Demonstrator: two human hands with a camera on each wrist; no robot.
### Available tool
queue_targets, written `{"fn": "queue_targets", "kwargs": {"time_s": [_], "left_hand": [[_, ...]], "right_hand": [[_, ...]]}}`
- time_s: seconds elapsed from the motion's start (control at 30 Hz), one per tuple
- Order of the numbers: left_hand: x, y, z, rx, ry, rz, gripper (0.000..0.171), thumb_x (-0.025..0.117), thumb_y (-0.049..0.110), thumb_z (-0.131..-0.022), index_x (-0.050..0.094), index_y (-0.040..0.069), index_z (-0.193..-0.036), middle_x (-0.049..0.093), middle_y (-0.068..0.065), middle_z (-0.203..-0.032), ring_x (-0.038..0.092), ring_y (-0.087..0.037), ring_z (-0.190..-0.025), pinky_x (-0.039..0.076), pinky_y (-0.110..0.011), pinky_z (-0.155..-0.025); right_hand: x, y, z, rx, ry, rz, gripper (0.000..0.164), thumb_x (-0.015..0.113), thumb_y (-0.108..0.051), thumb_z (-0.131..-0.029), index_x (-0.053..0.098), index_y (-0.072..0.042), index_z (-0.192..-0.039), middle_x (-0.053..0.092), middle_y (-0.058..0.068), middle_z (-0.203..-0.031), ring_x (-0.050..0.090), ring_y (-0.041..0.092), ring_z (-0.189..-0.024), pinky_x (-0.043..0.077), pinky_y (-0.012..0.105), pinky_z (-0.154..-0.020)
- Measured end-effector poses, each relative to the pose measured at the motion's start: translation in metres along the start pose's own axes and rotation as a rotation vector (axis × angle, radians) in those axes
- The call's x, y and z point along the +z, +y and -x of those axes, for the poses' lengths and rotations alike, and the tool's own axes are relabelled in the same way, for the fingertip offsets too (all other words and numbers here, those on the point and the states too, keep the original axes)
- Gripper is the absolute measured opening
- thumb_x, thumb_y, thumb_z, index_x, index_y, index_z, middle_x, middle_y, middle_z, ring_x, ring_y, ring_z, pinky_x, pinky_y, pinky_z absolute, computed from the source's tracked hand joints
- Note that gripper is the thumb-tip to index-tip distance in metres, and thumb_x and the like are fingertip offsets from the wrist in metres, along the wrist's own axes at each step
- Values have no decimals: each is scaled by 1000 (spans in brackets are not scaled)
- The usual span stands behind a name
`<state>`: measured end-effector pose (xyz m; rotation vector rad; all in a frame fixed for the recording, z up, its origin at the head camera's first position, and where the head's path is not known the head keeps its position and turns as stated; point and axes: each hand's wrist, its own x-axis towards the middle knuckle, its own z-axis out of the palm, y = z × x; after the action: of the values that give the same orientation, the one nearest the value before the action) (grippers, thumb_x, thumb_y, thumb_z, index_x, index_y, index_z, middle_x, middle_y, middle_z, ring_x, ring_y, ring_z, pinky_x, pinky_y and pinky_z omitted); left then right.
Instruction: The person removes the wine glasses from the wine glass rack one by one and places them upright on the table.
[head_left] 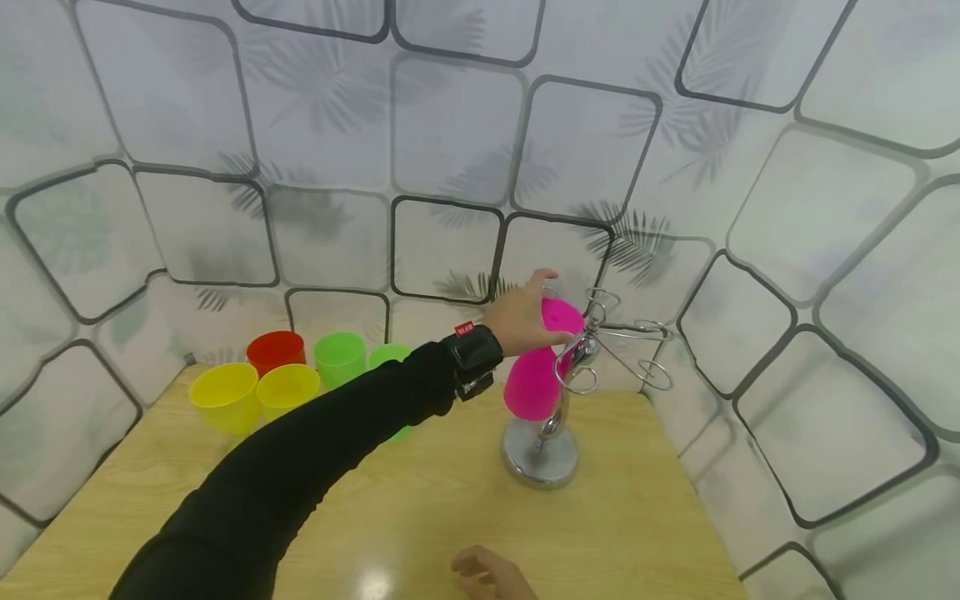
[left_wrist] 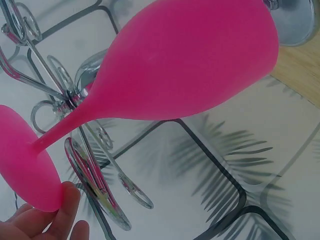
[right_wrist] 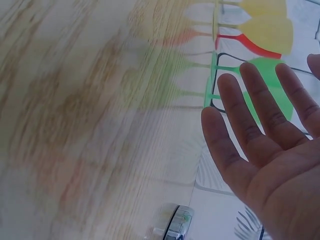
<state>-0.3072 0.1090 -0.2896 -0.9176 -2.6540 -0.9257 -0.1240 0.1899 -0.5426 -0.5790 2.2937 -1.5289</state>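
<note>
My left hand (head_left: 521, 317) reaches out and holds a pink wine glass (head_left: 532, 387) by the rim of its round foot. The glass hangs upside down, bowl below and foot on top, beside a chrome stemware rack (head_left: 540, 458). In the left wrist view the fingers (left_wrist: 65, 212) lie against the foot's edge, and the glass's stem (left_wrist: 65, 127) crosses in front of the rack's wire loops (left_wrist: 95, 185). My right hand (head_left: 491, 573) is low over the table's near side; its fingers are spread and relaxed in the right wrist view, holding nothing.
Left on the wooden table (head_left: 465, 508) stand two yellow glasses (head_left: 225, 396), a red glass (head_left: 276, 352) and several green glasses (head_left: 340, 358), partly behind my sleeve. Patterned walls (head_left: 450, 125) close off the back and right. More wire loops (head_left: 652, 375) stick out to the rack's right.
</note>
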Motion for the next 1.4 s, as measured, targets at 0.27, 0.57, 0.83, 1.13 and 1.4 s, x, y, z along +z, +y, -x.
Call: {"fn": "queue_targets", "kwargs": {"time_s": [0.27,0.57,0.83,1.13,1.4], "left_hand": [[-6,3,14,45,-49,-7,84,73,41,-78,27,15,-143,65,-4,-117,66,-15,-77,49,-19,-57],[-18,-5,40,170,-27,-105,82,75,44,-74,34,17,-139,66,-2,-113,65,-13,-86,51,-19,-64],[-38,-17,82,291,2,-280,74,71,50,-74,44,19,-135,66,1,-114,59,-17,-107,50,-35,-93],[-41,-33,131,301,-140,-460,64,69,50,-75,52,19,-128,63,-3,-105,57,-19,-100,48,-38,-92],[-28,-62,158,229,-322,-512,64,70,46,-74,52,17,-128,62,-7,-102,57,-20,-90,50,-31,-70]], "right_hand": [[2,-1,-4,-17,-28,-16,27,44,-20,-98,56,-1,-114,61,25,-112,60,11,-103,48,21,-82],[8,-1,-8,105,-18,-62,22,53,-16,-94,57,-4,-112,63,19,-111,58,4,-97,51,23,-80],[13,2,-13,166,-17,-53,21,55,-14,-92,58,-5,-110,64,16,-111,62,17,-99,54,34,-84],[18,7,-11,63,21,-23,23,56,-12,-90,57,2,-108,64,21,-103,59,-2,-91,49,17,-76],[12,31,-10,-51,75,49,23,53,-13,-94,55,4,-108,64,22,-102,57,-8,-92,50,17,-75]]}}
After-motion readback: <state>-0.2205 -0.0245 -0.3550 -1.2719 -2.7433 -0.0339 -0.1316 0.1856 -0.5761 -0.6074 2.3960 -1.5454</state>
